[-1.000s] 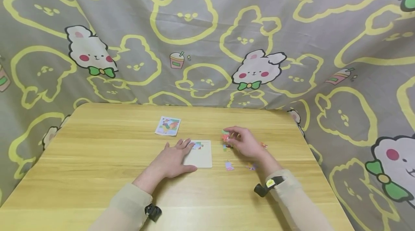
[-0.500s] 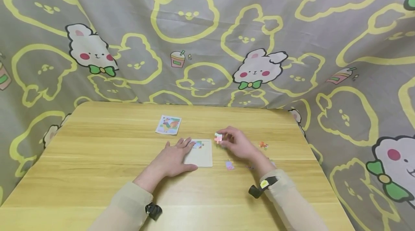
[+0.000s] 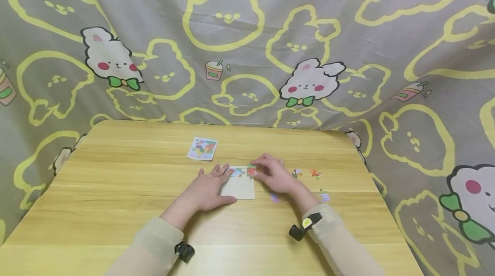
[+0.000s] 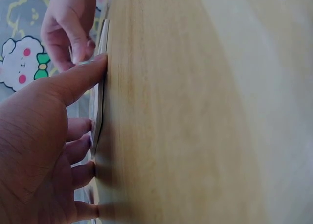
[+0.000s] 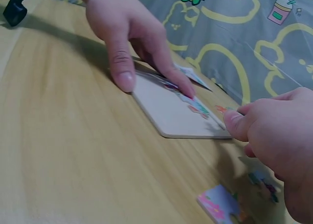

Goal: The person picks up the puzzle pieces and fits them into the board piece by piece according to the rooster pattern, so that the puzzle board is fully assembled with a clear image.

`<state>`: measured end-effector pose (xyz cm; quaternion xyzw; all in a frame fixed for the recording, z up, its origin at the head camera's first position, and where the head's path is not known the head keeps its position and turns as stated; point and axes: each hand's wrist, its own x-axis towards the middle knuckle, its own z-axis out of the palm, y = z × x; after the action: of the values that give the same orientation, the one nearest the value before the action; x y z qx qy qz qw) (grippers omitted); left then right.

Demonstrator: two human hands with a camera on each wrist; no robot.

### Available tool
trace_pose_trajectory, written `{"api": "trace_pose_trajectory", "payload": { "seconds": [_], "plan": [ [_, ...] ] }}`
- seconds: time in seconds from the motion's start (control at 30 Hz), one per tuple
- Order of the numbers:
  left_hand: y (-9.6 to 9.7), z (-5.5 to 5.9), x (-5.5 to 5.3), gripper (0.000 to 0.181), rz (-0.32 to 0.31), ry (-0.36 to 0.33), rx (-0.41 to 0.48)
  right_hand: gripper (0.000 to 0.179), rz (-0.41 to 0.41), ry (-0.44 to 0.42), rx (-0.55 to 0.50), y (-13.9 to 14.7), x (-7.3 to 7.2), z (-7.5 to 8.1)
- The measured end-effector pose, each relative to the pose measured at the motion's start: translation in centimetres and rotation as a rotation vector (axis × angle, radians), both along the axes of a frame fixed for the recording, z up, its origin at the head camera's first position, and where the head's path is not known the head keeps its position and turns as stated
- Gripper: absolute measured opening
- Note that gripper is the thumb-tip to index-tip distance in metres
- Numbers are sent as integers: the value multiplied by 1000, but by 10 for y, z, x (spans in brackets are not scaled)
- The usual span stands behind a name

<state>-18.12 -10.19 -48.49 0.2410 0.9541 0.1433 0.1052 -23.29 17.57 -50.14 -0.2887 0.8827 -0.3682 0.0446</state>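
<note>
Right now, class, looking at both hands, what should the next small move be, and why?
Probably lower the red-and-green piece into the far right corner of the board: the right hand pinches it at that corner, the left hand rests on the board, and a printed section lies beside it along the far edge.

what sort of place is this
Probably an indoor tabletop spot screened off for puzzle work: a wooden table, a cartoon-print curtain behind it, and a puzzle board with loose pieces nearby.
</note>
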Motion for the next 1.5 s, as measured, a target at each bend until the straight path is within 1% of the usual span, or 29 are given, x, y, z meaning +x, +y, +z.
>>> {"api": "trace_pose_trajectory", "payload": {
  "seconds": [0.3,0.43,0.6,0.87,1.07,1.3,1.5],
  "plan": [
    [0,-1,0,97,-2,10,-2,38,25,-16,33,-11,1,-6],
    [0,0,1,96,-4,13,3,36,33,3,60,-14,2,-8],
    [0,1,2,96,-8,27,-26,36,42,30,79,-15,2,-9],
    [1,1,0,96,-14,45,-88,39,54,36,108,-15,3,-6],
    [1,3,-1,96,-14,34,-85,41,55,34,122,-15,3,-5],
    [1,3,-1,96,-10,27,-82,44,46,85,167,-18,3,-8],
    [1,4,-1,96,-4,19,-80,43,28,94,155,-18,3,-12]
  ]
}}
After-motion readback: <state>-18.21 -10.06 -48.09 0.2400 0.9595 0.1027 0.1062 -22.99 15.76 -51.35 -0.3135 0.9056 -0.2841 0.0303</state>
